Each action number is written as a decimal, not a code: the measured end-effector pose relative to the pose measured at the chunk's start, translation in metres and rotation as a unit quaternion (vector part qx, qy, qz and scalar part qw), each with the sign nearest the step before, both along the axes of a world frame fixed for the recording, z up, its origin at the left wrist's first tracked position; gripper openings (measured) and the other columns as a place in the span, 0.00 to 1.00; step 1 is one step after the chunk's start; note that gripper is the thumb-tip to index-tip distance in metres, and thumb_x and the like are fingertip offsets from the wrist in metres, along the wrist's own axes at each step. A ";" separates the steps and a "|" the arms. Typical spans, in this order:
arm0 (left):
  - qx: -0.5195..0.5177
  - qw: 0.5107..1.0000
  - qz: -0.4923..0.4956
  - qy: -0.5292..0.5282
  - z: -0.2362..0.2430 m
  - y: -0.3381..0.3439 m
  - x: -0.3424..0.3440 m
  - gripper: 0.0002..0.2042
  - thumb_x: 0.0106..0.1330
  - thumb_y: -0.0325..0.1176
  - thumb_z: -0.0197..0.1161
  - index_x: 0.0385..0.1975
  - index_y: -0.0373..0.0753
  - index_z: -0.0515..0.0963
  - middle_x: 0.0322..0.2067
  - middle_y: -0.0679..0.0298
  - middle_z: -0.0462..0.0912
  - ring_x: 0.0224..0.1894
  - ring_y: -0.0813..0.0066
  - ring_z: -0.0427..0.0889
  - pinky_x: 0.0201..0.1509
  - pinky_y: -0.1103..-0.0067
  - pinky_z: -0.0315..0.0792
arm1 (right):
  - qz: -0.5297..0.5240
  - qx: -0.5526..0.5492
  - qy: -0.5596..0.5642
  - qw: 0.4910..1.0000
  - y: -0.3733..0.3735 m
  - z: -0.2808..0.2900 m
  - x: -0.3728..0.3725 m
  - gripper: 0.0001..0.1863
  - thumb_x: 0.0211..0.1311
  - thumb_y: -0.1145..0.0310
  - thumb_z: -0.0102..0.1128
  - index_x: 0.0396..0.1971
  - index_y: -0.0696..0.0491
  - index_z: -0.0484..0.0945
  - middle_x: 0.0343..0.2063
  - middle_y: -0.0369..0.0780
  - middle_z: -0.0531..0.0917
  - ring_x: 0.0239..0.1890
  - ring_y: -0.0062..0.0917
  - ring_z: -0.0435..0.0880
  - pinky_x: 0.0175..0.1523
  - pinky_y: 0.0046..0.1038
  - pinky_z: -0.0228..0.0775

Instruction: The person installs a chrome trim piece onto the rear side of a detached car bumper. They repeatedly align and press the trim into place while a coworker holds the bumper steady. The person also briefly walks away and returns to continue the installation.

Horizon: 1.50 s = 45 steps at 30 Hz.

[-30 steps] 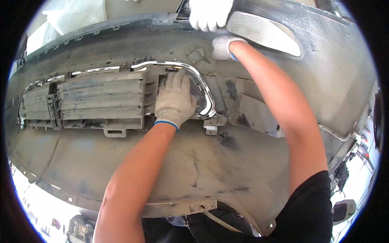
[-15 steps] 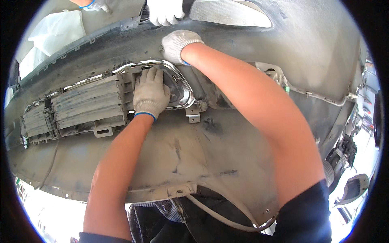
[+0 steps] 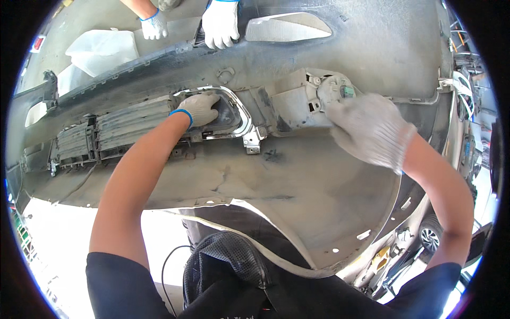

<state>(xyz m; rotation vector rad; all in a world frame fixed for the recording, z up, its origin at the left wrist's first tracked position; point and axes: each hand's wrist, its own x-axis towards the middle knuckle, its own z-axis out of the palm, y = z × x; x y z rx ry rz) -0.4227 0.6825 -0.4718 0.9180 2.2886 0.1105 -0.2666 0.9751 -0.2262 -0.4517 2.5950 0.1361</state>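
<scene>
Two extra gloved hands at the far edge, a co-worker's: one point(image 3: 154, 25) far left, one point(image 3: 221, 22) gripping the bumper's far rim. White plastic sheet point(image 3: 103, 49) on the ground beyond, far left. Black mesh-backed item point(image 3: 226, 259) near, under the bumper edge, thin cable point(image 3: 169, 266) beside it.

Car bumper point(image 3: 297, 186) inner side up, dusty grey, spanning the whole view. Chrome trim ring point(image 3: 241, 114) around the fog-lamp opening, centre; mounting tab point(image 3: 253, 142) just near of it. Left hand point(image 3: 199, 109), white knit glove with blue cuff, pressed flat into that opening, fingers spread, not clasping anything. Grille slats point(image 3: 125, 127) directly left of it, partly covered by the forearm. Right hand point(image 3: 369, 130), same glove, loosely open, fingertips on the lamp housing point(image 3: 334, 87) right of the ring; green connector point(image 3: 348, 91) just beyond the fingertips.

Pale concrete floor below. Outdoors or open bay, bright light; car wheel point(image 3: 427, 234) and loose parts near right.
</scene>
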 end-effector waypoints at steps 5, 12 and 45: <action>-0.014 0.999 -0.029 0.004 -0.005 0.006 -0.003 0.28 0.65 0.42 0.57 0.66 0.43 0.70 0.64 0.52 0.73 0.62 0.49 0.75 0.67 0.62 0.69 | -0.014 -0.102 0.152 0.983 0.040 0.060 0.058 0.05 0.59 0.74 0.58 0.34 0.57 0.77 0.29 0.46 0.83 0.27 0.40 0.84 0.35 0.36 0.78; -0.032 0.998 -0.011 -0.057 0.090 -0.016 0.030 0.22 0.66 0.45 0.56 0.57 0.44 0.78 0.48 0.48 0.85 0.53 0.49 0.83 0.59 0.60 0.73 | -0.283 -0.367 0.189 0.866 0.039 0.072 0.113 0.08 0.62 0.80 0.52 0.38 0.62 0.78 0.25 0.39 0.80 0.25 0.20 0.80 0.31 0.28 0.74; 0.195 0.831 0.403 0.331 0.182 -0.199 0.129 0.06 0.64 0.31 0.62 0.35 0.36 0.83 0.28 0.54 0.84 0.31 0.54 0.84 0.37 0.67 0.76 | -0.235 0.019 -0.155 0.959 -0.108 -0.316 -0.135 0.23 0.65 0.59 0.50 0.46 0.61 0.85 0.44 0.55 0.86 0.50 0.49 0.86 0.54 0.42 0.77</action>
